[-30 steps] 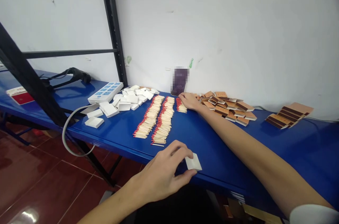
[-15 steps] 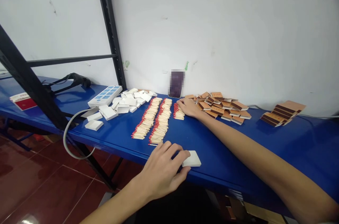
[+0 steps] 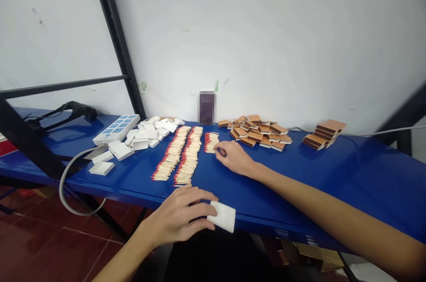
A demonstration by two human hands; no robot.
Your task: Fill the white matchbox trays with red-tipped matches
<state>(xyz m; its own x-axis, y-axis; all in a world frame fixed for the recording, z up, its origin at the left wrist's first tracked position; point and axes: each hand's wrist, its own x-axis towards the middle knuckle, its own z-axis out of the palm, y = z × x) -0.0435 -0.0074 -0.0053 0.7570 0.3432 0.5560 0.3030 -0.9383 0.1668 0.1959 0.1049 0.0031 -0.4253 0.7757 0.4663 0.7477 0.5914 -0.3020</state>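
Note:
At the table's front edge my left hand (image 3: 181,213) grips a small white matchbox tray (image 3: 225,218) between thumb and fingers, its flat white side facing up. My right hand (image 3: 234,157) is curled beside the pale ends of a short row of matches (image 3: 210,141). Its thumb and fingertips are pinched together; what they hold, if anything, is too small to make out. Two longer rows of red-tipped matches (image 3: 190,157) lie to the left, between my hands and the wall.
White matchbox trays (image 3: 151,133) are heaped at the left near a power strip (image 3: 117,129). Brown matchbox sleeves (image 3: 258,132) lie piled at the back right, with more sleeves stacked (image 3: 325,134) farther right. A blurred-out dark panel (image 3: 207,108) leans on the wall. Black posts (image 3: 115,29) frame the table.
My right hand has drawn back from the far end of the short match row toward me, its fingers curling. The tray in my left hand has tilted and shifted nearer; the view has turned right.

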